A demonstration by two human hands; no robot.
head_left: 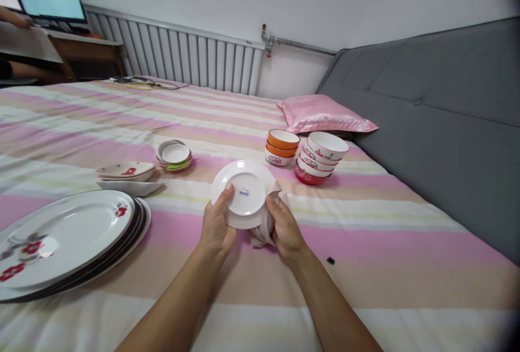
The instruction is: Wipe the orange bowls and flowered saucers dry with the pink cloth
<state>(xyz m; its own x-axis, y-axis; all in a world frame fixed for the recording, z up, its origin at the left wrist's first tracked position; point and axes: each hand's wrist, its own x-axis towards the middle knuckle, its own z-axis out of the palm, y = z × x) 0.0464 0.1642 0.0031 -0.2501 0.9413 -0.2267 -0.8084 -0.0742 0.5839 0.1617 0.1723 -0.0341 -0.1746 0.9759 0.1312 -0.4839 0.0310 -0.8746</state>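
Note:
A small white plate (246, 192) is held up over the bed, its underside with a blue mark facing me. My left hand (219, 221) grips its left edge, thumb on the underside. At the right edge, my right hand (284, 227) pinches the plate together with a pale pink cloth (264, 232), which hangs below and behind the rim. Beyond the plate stand a stack of orange and white bowls (281, 149) and a taller stack of white and red bowls (320, 158).
Large oval plates (77, 233) are stacked at the left, with boat-shaped dishes (128, 172) and small round dishes (174, 154) beyond. A pink pillow (325, 112) lies by the grey headboard (430, 108). A small black object (330, 260) lies at right. A person's arm (14, 17) shows far left.

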